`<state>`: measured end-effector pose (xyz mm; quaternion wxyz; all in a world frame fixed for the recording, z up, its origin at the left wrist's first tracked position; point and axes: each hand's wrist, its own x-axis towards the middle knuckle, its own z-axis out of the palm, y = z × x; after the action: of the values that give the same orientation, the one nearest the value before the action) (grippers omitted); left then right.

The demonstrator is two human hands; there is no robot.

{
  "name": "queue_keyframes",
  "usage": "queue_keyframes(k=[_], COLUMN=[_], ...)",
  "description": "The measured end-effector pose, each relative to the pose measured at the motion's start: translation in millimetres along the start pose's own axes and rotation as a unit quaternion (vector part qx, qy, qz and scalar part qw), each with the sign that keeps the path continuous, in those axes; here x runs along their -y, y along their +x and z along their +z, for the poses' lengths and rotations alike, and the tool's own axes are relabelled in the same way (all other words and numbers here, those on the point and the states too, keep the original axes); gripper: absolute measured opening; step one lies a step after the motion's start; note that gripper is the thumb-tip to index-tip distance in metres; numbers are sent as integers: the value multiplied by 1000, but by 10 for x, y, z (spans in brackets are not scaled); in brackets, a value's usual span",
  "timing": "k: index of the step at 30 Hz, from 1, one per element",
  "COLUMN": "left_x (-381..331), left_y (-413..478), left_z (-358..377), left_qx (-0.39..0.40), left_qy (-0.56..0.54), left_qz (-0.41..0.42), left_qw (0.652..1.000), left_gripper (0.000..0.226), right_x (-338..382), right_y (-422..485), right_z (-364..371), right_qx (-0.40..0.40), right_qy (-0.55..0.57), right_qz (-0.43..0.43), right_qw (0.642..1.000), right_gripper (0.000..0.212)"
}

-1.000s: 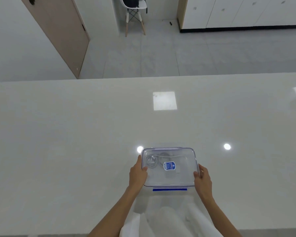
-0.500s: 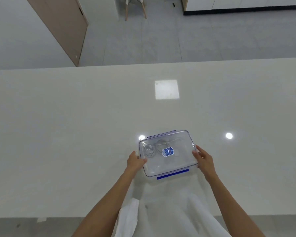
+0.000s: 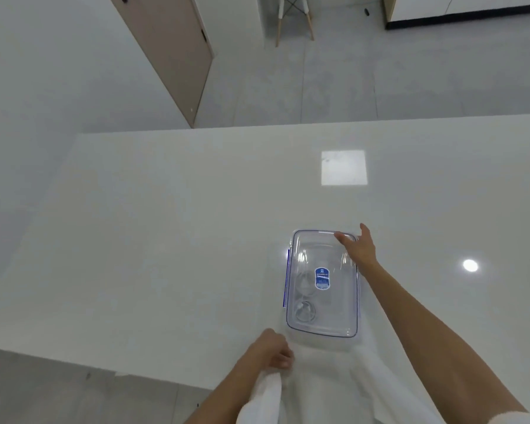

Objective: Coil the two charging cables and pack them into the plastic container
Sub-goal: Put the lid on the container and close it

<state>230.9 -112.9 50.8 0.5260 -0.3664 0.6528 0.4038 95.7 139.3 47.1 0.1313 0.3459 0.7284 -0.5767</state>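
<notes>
Container point(image 3: 318, 342), lidded, lower centre-right, cables point(image 3: 305, 310) coiled inside: packing apparently done, latching perhaps left; right hand point(image 3: 360, 249) flat on upper right corner, left hand point(image 3: 271, 351) curled at lower left, grip unclear

Looks like a modern home or office interior, hard to say which: broad glossy white tabletop point(image 3: 196, 240) mirroring ceiling lights, pale grey tiled floor point(image 3: 380, 81) beyond, tan wooden door point(image 3: 172, 50) far left, chair point(image 3: 309, 22) on splayed wooden legs, white cabinets point(image 3: 487, 1) over a dark plinth far right.
</notes>
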Motion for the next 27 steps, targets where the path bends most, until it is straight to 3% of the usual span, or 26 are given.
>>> queue_keyframes(k=[2, 4, 8, 11, 13, 17, 21, 27], left_x=[-136, -326, -715, -820, -839, -837, -858, -898], left_y=[72, 181, 432, 422, 353, 322, 132, 34], left_z=[-225, -403, -464, -308, -213, -202, -18, 169], left_qx=[-87, -118, 37, 119, 109, -16, -219, -293], left_qy=[-95, -180, -151, -116, -96, -85, 50, 103], left_qz=[34, 102, 181, 212, 242, 265, 298, 285], left_qw=[991, 971, 971, 963, 960, 960, 928, 907], left_gripper=[13, 12, 67, 69, 60, 57, 50, 35], right_x=[45, -3, -454, -697, -711, -759, -753, -773], right_y=[-42, -153, -495, -676, -706, -685, -734, -790], right_z=[-126, -260, -343, -226, -205, -205, -191, -147], right_qx=[13, 38, 124, 127, 111, 106, 106, 68], right_qy=[63, 103, 97, 123, 139, 142, 131, 125], right_qz=[17, 56, 150, 180, 163, 144, 142, 145], right_qw=[998, 992, 976, 968, 970, 974, 975, 979], right_gripper=[100, 103, 110, 99, 82, 61, 52, 52])
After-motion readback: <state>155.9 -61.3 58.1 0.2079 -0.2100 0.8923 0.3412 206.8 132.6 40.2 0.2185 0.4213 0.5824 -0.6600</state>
